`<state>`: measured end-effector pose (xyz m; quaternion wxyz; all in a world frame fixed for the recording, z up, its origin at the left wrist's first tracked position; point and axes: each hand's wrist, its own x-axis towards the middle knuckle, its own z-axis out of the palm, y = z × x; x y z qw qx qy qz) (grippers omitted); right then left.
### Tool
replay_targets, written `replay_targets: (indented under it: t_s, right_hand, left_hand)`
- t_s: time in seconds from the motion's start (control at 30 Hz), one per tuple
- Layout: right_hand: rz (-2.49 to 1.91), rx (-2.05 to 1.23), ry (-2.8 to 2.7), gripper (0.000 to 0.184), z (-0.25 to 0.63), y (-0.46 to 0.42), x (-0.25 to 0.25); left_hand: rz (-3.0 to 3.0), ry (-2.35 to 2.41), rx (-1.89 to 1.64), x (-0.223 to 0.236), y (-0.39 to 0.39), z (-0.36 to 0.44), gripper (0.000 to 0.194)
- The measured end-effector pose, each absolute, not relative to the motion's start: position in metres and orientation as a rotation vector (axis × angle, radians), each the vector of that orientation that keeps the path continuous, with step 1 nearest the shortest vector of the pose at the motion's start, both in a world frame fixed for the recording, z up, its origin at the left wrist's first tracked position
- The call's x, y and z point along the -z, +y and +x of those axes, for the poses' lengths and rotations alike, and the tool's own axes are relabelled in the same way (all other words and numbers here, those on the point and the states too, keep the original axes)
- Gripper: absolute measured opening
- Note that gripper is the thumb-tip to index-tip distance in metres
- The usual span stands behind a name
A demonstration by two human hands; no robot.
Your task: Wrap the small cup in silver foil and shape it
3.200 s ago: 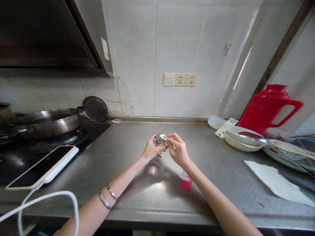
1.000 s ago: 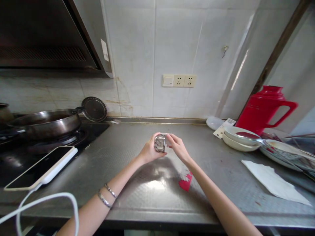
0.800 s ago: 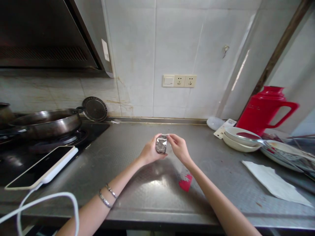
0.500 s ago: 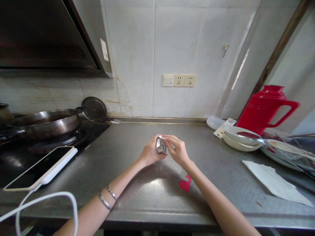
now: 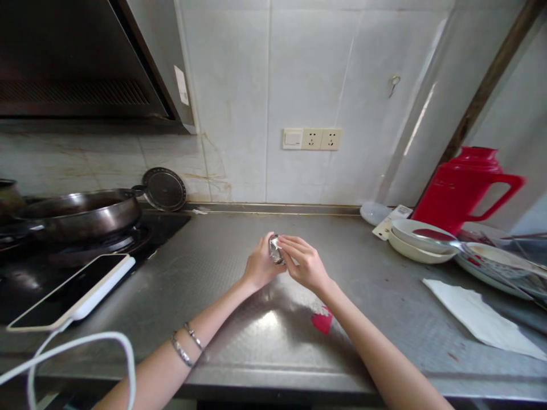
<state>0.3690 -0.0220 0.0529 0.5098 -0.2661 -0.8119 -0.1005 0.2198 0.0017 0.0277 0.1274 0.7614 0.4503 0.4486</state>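
Note:
A small, shiny silver object with a rounded outline (image 5: 277, 257) is held above the steel counter; I cannot tell its exact kind. Wrapped around it from the left is my left hand (image 5: 259, 263), closed. My right hand (image 5: 304, 261) is closed too, its fingers pressed together with their tips on the near face of the silver object. A small white bit (image 5: 274, 242) shows at those fingertips; whether it is a separate piece or a bright reflection I cannot make out. The fingers hide part of the silver object.
A red-pink patch (image 5: 322, 322) marks the steel counter (image 5: 222, 239). On the left are a pan (image 5: 85, 216) on the hob and a phone (image 5: 72, 293) with a white cable (image 5: 123, 347). Stacked bowls (image 5: 421, 256), a red thermos jug (image 5: 457, 185) and a white paper (image 5: 481, 319) lie right.
My right fingertips have shifted across the silver object's face and now cover more of it. The silver object has moved slightly left.

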Motion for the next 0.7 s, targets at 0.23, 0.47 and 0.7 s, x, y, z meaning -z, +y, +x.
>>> replay_targets:
  t_s: [0.23, 0.47, 0.7]
  right_hand:
    - [-0.691, -0.039, -1.807, 0.023, 0.37, -0.03, -0.061]
    - [-0.898, -0.162, -1.507, 0.024, 0.37, -0.027, -0.063]
    - [-0.812, -0.073, -1.67, 0.024, 0.364, -0.022, -0.052]
  left_hand:
    - [2.191, 1.241, -1.37, -0.027, 0.007, 0.217, 0.083]
    - [2.277, 1.212, -1.332, -0.031, 0.0, 0.221, 0.081]
    - [2.297, 1.272, -1.243, -0.031, -0.005, 0.225, 0.078]
